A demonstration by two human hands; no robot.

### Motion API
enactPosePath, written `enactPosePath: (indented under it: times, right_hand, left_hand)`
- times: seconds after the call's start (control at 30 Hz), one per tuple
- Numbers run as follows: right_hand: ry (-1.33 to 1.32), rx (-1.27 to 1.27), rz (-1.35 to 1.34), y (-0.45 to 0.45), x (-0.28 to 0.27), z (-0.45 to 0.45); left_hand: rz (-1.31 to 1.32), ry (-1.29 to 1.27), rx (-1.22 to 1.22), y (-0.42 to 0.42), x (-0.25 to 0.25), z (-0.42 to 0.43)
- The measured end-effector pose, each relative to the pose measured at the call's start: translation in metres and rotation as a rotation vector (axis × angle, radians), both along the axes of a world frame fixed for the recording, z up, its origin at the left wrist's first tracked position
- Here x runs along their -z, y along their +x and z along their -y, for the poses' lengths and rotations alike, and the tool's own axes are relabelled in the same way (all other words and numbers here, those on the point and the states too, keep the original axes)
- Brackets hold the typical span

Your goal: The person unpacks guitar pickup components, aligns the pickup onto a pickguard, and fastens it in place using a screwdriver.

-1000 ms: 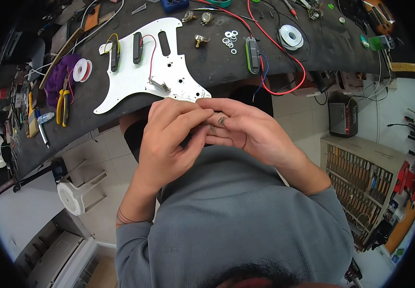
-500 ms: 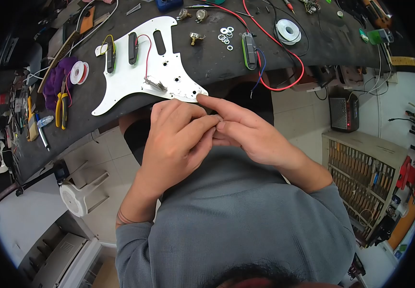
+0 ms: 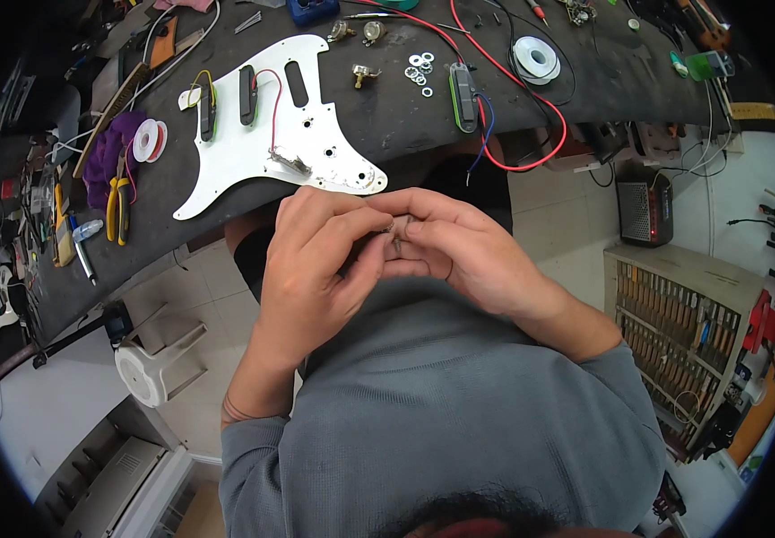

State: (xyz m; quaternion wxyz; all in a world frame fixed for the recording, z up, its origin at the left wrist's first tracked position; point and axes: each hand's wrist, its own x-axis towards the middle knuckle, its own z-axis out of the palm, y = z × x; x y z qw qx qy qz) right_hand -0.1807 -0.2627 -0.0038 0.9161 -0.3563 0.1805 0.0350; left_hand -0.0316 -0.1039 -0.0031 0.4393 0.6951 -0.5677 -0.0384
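Head view: both hands meet just off the near edge of the dark, scuffed bench point(image 3: 414, 130). Right hand point(image 3: 486, 255) is curled palm-up, thumb bent in, holding small grey metallic-looking pieces point(image 3: 397, 244) against its fingers. Left hand point(image 3: 311, 260) has thumb and fingertips narrow beside them; can't tell if they grip one, or what the pieces are exactly. White, flat, curved-edge guitar pickguard point(image 3: 230, 170) lies on the bench to the left, back side up. State of assembly: two black bar-shaped pickups point(image 3: 208, 112) point(image 3: 248, 94) sit in it, yellow wire point(image 3: 199, 79) by one, thin red wire point(image 3: 277, 99) running from the other to a metal selector switch point(image 3: 290, 162) near the near edge. Third slot and three round holes have nothing fitted. Third pickup point(image 3: 463, 94), black with green edging, is off the guard to the right, blue and red leads attached. Three round metal pots point(image 3: 341, 31) point(image 3: 374, 32) point(image 3: 365, 75), brassy shafts where visible, lie loose between, beside a cluster of shiny ring washers point(image 3: 419, 70). White plastic spool point(image 3: 536, 59) far right; yellow-handled pliers point(image 3: 117, 211) left, against soft crumpled purple cloth point(image 3: 109, 157).
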Motion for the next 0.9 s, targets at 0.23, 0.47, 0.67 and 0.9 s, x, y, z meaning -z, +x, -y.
enactPosePath:
  times: [0.23,0.47,0.67,0.9]
  right_hand:
    - [-0.24,-0.008,0.022,0.0,0.006,0.015]
    - [-1.705,0.227,0.131,0.07,-0.019,0.13]
    - [-2.065,0.052,0.0,0.128,0.021,0.209]
    - [-2.151,0.0,0.054,0.146,0.024,0.217]
  left_hand:
    - [0.086,-0.037,-0.072,0.01,-0.014,0.0]
    - [-0.007,-0.109,-0.185,0.021,-0.016,0.004]
    - [0.0,-0.091,-0.234,0.016,-0.013,-0.001]
    - [-0.054,-0.063,-0.264,0.017,-0.003,-0.007]
